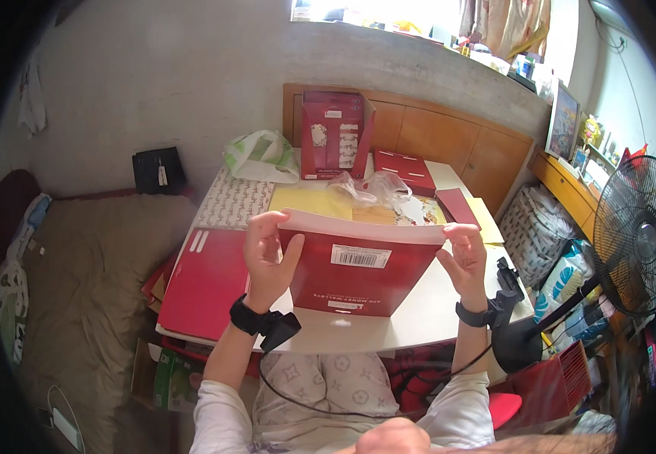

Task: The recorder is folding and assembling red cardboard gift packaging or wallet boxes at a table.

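Note:
A red cardboard sheet (407,265) with a white barcode label is raised on edge over the white table (320,333), its pale upper edge bowed. My left hand (269,261) grips the upper left corner, fingers behind and thumb in front. At the upper right corner my right hand (466,261) holds it the same way. The sheet's lower edge is close to the tabletop; whether it touches, I cannot tell. Flat red cardboard (203,284) lies to the left of my left hand. Each wrist wears a black strap with a small device.
Behind the sheet are a red display box (333,136), a green-white plastic bag (264,155), a clear bag (373,188), a patterned sheet (236,198) and a yellow sheet (309,203). A black fan (638,234) stands close at the right; a bed (93,287) is at the left.

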The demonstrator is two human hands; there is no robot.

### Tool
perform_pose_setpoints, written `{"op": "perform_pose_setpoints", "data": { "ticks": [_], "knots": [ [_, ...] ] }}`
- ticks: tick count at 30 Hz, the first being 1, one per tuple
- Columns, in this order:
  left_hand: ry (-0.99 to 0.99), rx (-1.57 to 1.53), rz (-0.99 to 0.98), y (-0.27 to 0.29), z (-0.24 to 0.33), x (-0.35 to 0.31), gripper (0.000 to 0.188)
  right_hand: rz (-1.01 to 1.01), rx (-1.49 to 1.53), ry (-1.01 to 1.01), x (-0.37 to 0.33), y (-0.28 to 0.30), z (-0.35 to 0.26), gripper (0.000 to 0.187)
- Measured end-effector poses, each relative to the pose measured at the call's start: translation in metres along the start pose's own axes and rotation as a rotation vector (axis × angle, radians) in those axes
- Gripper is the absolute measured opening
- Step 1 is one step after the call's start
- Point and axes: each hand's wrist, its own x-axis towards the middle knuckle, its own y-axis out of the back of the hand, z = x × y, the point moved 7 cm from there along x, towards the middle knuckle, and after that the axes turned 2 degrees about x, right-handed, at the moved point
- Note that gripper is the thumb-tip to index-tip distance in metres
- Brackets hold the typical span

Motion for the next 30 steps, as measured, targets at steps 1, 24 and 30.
{"op": "perform_pose_setpoints", "data": {
  "ticks": [1,24,30],
  "knots": [
    [0.022,-0.003,-0.002,0.000,0.001,-0.002,0.039,0.012,0.028,0.011,-0.001,0.001,0.003,0.039],
    [-0.093,0.031,0.107,-0.001,0.010,-0.008,0.039,-0.063,-0.017,0.018,0.008,-0.008,-0.010,0.027],
    [0.023,-0.196,0.088,0.005,-0.005,-0.010,0.044,-0.008,-0.182,0.048,0.011,-0.012,-0.016,0.024]
  ]
}}
